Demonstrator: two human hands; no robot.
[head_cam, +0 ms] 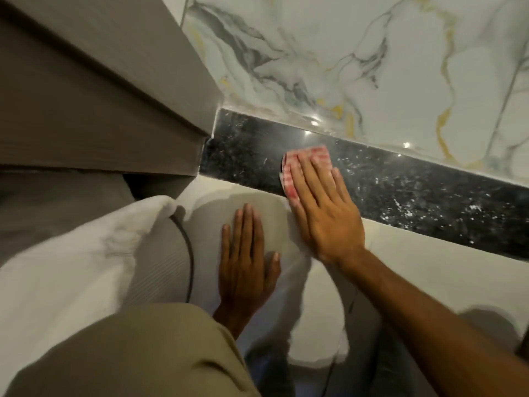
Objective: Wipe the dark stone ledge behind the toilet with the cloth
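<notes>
Over on the left, a grey-brown cabinet [94, 110] juts in, and below it lies a bundle of white fabric [71, 253] with a dark cable [187, 253] curving past. Moving in, the left hand [246, 267] is flat, palm down, fingers together and straight, pressed on the pale toilet top [257, 202] — holding nothing. A beige sleeve [128, 353] covers that arm.

Now the action: the right hand [323, 207] is spread flat, fingers extended and close together, pressing down on the cloth [292, 170], a red-and-white checked one. The cloth sits on the ledge [415, 190], peeking out beyond the fingertips and along the thumb side, with its lower part lapping over the ledge's front edge. That ledge is dark, speckled stone running down to the right, showing pale smears and specks. Behind it rises the marble wall [372, 53], white with grey and gold veins, glinting with small light spots.
</notes>
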